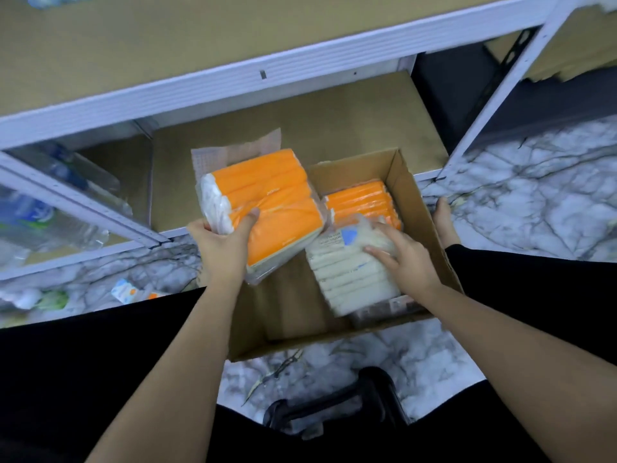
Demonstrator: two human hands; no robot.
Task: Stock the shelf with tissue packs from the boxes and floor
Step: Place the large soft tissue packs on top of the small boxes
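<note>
An open cardboard box [422,208] stands on the floor in front of the shelf [300,125]. My left hand [222,242] grips an orange tissue pack [270,202] by its near end and holds it above the box's left edge. My right hand [405,253] lies inside the box on a white tissue pack [350,279], fingers spread over its top. Another orange tissue pack [362,202] lies at the far side of the box.
The bottom shelf board behind the box is bare brown wood. Plastic-wrapped bottles [40,215] fill the shelf bay to the left. Small packs [128,290] lie on the marble floor at left. A bare foot [444,222] sits right of the box. A black stool [337,406] is under me.
</note>
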